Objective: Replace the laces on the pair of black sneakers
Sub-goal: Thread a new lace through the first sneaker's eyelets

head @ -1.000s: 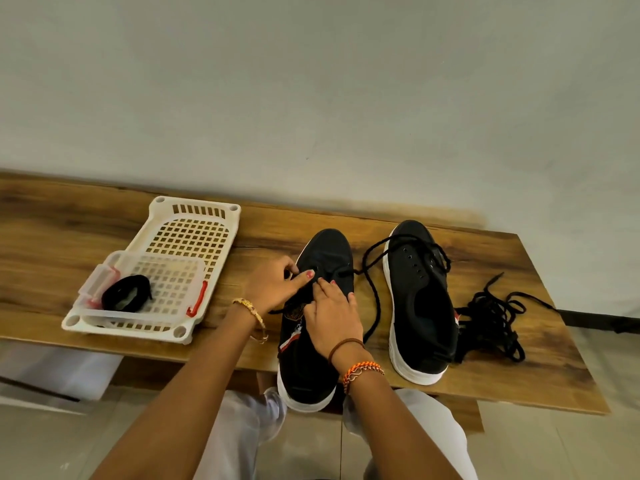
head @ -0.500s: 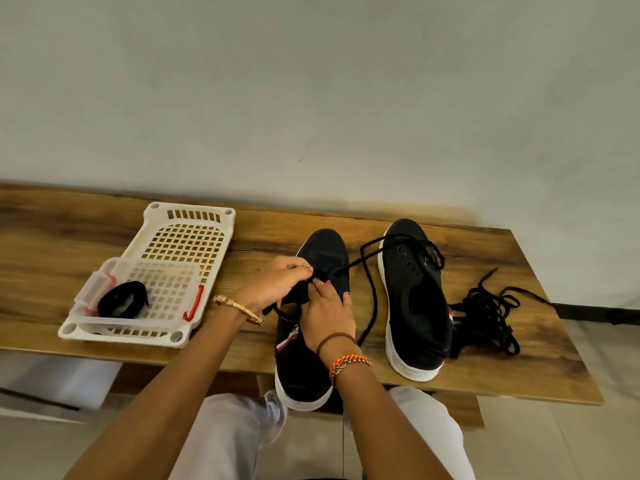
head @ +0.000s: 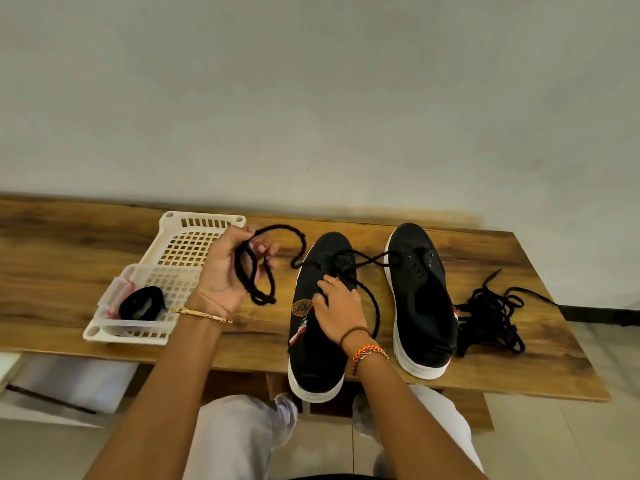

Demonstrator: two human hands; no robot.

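Note:
Two black sneakers with white soles lie side by side on a wooden bench (head: 69,237). My right hand (head: 337,311) rests on the tongue of the left sneaker (head: 313,355), its fingers spread over the eyelets. My left hand (head: 230,268) is raised to the left of that shoe, palm up, gripping loops of a black lace (head: 256,282). The lace runs from my hand across the left sneaker's eyelets toward the right sneaker (head: 420,303). A tangle of loose black laces (head: 491,317) lies to the right of the right sneaker.
A white perforated plastic basket (head: 207,223) sits on the bench's left part, with a smaller white tray (head: 135,327) on it that holds a coiled black lace (head: 142,303). A plain wall rises behind the bench. My knees in light trousers are below its front edge.
My left hand has left the left sneaker's eyelets and swung up and left, pulling a length of black lace out with it. My right hand stays on the shoe.

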